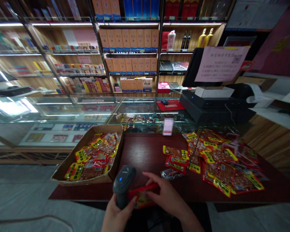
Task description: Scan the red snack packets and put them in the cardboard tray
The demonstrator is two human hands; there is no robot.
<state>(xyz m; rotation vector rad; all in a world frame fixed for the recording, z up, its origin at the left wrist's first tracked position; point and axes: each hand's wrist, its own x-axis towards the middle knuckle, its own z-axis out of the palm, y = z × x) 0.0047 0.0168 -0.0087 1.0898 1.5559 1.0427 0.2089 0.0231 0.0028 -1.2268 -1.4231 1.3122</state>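
My left hand (118, 212) is wrapped around the handle of a grey barcode scanner (125, 178), which shows a small blue light on its head. Fingers of my right hand (165, 193) grip a red and yellow snack packet (143, 197) at the table's front edge, close beside the scanner. My left thumb lies at the packet's near left end; whether it presses on it I cannot tell. To the left stands a cardboard box (60, 169) with several snack packets in it. A spread-out pile of similar packets (223, 174) lies on the right.
The dark red table (140, 148) meets a glass display counter (135, 108) at the back. A blurred pale card (168, 126) stands there. A cash drawer (207, 111) and a monitor with a pink notice (221, 64) are at the back right. Stocked shelves (132, 54) line the wall.
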